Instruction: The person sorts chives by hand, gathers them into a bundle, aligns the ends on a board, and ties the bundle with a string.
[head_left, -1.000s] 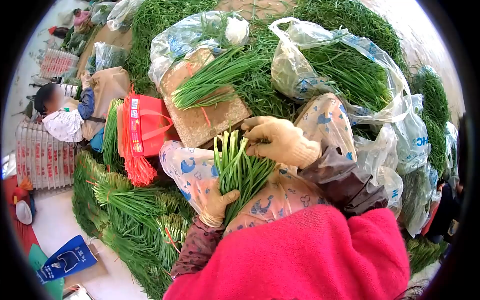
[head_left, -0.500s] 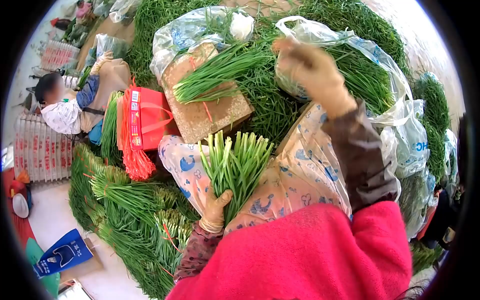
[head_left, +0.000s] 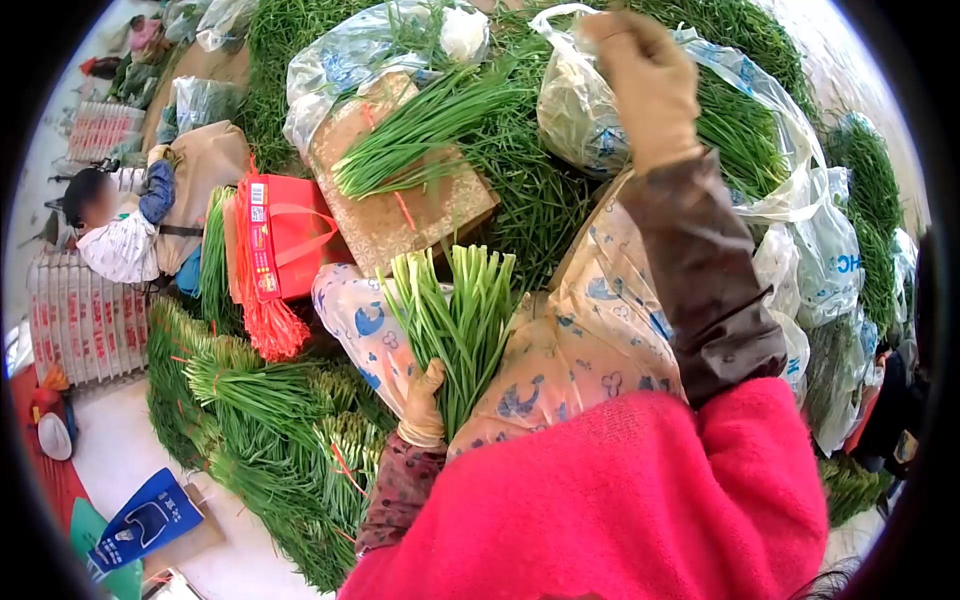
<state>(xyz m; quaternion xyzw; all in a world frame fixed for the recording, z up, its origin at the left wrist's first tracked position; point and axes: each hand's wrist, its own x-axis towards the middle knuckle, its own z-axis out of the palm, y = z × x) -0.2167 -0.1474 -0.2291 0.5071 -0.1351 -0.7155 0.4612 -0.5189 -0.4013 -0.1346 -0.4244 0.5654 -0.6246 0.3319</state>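
My gloved left hand point(head_left: 425, 407) is wrapped round a bunch of garlic chives point(head_left: 455, 320), held upright over my lap with the pale cut ends at the top. My gloved right hand point(head_left: 652, 85) is raised above an open plastic bag point(head_left: 575, 105). Its fingers are bent together and blurred at the tips, so what they hold, if anything, cannot be made out. Ahead of my left hand is a patterned box point(head_left: 400, 225) with a loose bundle of chives point(head_left: 425, 140) and a thin red tie point(head_left: 404, 210) on it.
A red bag point(head_left: 300, 235) with red ties point(head_left: 268, 325) hanging from it stands left of the box. Tied chive bundles point(head_left: 265, 400) are piled at the left. Bagged chives point(head_left: 735, 130) are at the right. A co-worker point(head_left: 125, 220) sits at the far left.
My right hand has risen and moved slightly right, away from the bag. My left hand still grips the chives, which tilt slightly left. The whole view has shifted a little.
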